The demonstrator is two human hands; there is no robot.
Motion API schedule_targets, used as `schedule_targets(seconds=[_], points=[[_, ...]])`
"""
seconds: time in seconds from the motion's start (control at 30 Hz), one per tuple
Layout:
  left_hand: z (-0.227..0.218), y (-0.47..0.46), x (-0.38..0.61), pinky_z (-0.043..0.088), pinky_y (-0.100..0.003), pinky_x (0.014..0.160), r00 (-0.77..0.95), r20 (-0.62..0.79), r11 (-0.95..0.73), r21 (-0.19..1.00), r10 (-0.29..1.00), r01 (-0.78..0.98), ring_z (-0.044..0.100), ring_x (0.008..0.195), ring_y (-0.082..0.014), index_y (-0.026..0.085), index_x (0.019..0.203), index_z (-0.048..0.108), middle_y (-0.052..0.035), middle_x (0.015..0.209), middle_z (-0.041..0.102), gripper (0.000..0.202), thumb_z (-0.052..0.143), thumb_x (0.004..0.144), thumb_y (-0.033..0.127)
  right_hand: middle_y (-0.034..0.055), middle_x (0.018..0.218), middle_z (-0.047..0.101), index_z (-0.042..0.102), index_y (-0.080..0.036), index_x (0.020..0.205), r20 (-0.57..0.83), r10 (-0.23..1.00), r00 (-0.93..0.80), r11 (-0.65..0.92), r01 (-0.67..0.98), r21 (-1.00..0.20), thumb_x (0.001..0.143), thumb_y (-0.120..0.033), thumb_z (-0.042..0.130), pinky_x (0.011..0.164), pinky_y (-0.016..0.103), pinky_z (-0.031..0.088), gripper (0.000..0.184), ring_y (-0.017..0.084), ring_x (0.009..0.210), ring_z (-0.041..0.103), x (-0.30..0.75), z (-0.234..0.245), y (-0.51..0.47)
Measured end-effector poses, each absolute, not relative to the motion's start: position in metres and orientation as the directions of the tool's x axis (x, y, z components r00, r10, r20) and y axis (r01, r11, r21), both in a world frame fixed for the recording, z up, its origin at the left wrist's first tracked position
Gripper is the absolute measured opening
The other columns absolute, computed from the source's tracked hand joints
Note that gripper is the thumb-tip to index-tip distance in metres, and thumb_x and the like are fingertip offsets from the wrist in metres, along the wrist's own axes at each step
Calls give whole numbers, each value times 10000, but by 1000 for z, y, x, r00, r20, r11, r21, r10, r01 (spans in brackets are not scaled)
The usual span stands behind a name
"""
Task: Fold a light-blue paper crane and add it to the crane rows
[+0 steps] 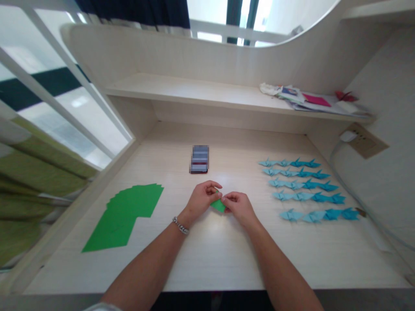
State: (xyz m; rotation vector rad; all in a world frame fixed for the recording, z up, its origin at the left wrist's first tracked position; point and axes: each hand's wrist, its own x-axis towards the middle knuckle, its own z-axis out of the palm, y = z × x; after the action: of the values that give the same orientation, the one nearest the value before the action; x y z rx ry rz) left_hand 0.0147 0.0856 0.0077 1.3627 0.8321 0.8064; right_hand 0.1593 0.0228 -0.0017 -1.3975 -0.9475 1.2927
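A small folded piece of green paper [218,204] is held between both hands above the middle of the pale wooden desk [207,255]. My left hand [201,196], with a metal bracelet at the wrist, pinches its upper left part. My right hand [237,206] pinches its right edge with curled fingers. Much of the paper is hidden by the fingers.
A fanned stack of green paper sheets [125,216] lies at the left. Rows of several blue folded paper cranes [304,185] lie at the right. A phone [199,159] rests behind the hands. Papers and a red crane [345,96] sit on the shelf. A wall socket [365,140] has a cable.
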Motion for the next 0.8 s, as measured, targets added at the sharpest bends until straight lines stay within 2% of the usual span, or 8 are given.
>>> schedule_targets(seconds=[0.23,0.4,0.6,0.8], points=[[6,83,17,430,-221,548,506,-26,44,999,862,-22,563,575,-116,122,871,621,-22,646,623,263,711,648,229,-1,514,581,640,-154,632,-150,986,78,-156,75,-985,697,-391,639,477,229,399,245,113,465,495,163,-7,23],[5,83,19,403,-214,520,491,-88,134,989,867,-59,543,550,-110,121,862,635,-12,624,608,264,708,630,222,-8,519,569,624,-156,628,-137,989,49,-139,55,-989,699,-385,635,481,225,389,240,110,474,483,163,-5,23],[8,85,20,335,-186,451,463,-106,163,983,880,-85,482,490,-81,123,877,646,22,563,547,242,654,703,290,-14,513,558,613,-163,620,-157,987,28,-158,33,-987,695,-356,629,477,225,385,208,109,465,476,166,-6,24],[8,83,17,449,-225,562,505,-57,65,998,861,2,583,581,-120,120,948,608,-21,656,639,332,712,666,261,-3,539,575,632,-157,665,-116,992,56,-122,107,-987,737,-379,605,481,225,381,235,118,488,499,165,-7,22]])
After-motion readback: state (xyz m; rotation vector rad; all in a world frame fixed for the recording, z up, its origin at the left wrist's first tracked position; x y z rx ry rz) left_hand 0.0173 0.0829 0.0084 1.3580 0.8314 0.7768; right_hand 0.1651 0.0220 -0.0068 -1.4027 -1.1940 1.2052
